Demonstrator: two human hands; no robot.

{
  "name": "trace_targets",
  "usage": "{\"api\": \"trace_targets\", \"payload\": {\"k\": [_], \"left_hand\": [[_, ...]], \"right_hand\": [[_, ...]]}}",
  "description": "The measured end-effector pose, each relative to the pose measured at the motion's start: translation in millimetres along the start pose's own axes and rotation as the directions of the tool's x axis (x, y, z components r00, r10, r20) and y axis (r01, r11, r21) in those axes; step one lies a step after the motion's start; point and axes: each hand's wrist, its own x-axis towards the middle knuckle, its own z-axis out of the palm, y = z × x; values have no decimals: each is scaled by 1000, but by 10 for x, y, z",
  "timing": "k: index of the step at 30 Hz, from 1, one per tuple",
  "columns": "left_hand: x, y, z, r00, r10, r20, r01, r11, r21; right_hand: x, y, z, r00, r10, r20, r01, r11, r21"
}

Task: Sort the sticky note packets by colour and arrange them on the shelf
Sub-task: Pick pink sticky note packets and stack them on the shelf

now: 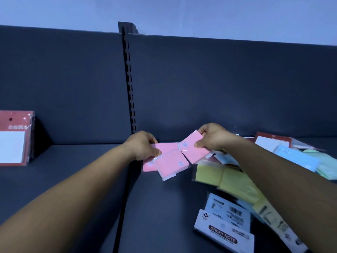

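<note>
Hiding part of the mixed pile [299,157], the right forearm crosses yellow packets [235,181] and blue ones; print on the labels is mostly too blurred to read. Red pack [16,137] at far left is cut by the frame edge. Left hand [144,146] pinches a pink packet [155,157] lying on the shelf [164,207], a second pink one [173,164] overlapping it. Right hand [212,137] grips a third pink packet [194,149], tilted, just beside those two.
</note>
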Motion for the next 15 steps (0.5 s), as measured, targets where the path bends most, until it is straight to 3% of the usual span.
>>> {"api": "trace_targets", "payload": {"k": [3,6,9,13,15], "left_hand": [[-29,10,-38,1000,4,-16,-3,1000,28],[-67,37,-101,1000,-18,0,18,986,164],[-90,73,-107,1000,8,-10,-4,950,312],[-75,263,42,984,177,-26,-177,984,9],[-53,401,170,979,202,-1,-202,979,-16]], "right_hand": [[3,8,-59,997,-25,-67,36,986,164],[-52,10,-103,991,-6,-135,34,978,206],[-143,17,-152,994,15,-105,17,953,301],[-252,15,-125,1000,-21,-23,27,946,322],[-280,32,-101,999,-54,-9,54,943,329]]}}
